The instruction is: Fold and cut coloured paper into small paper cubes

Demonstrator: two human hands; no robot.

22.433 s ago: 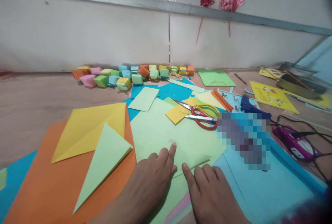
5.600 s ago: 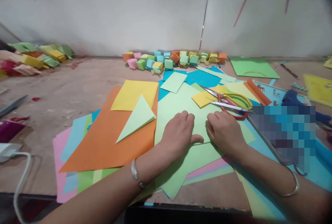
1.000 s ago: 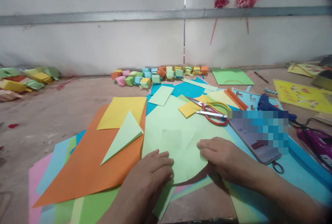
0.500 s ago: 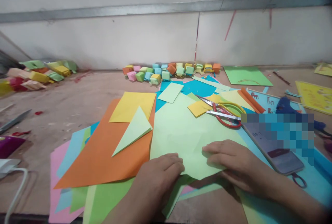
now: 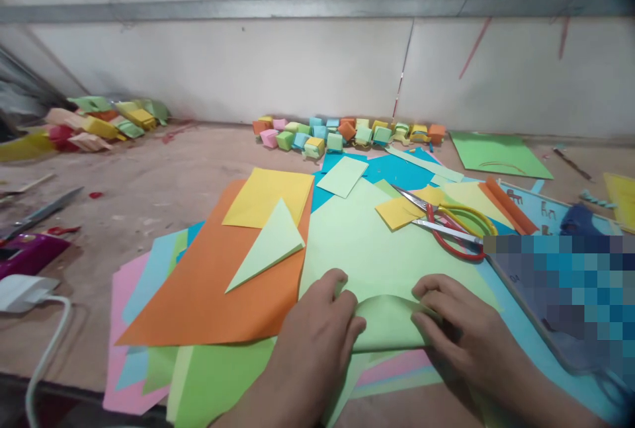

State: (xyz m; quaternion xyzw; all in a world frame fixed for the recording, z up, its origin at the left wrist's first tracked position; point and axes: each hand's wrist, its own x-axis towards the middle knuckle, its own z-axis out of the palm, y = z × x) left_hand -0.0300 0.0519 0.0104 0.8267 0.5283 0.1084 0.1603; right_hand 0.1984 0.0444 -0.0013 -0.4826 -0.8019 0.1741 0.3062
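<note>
A large light green sheet of paper (image 5: 367, 249) lies before me, its near edge curled up and folded back over itself. My left hand (image 5: 317, 329) grips the left end of that fold, fingers bent. At the other end, my right hand (image 5: 459, 322) pinches the raised edge between thumb and fingers. Left of the sheet, a light green paper triangle (image 5: 268, 249) and a yellow paper square (image 5: 265, 196) rest on orange paper (image 5: 208, 296). Scissors with red and yellow handles (image 5: 446, 223) lie open on the sheet's far right part.
Several small folded paper cubes (image 5: 347, 131) line the wall, with another paper pile (image 5: 106, 124) at the far left. A phone (image 5: 540, 322), partly blurred out, lies right of my right hand. At left are a white charger (image 5: 27, 292) with its cable and a knife-like blade (image 5: 49, 210).
The near edge of the light green sheet has been lifted and folded away from me. Both hands now curl around it rather than lying flatter. The view has shifted left.
</note>
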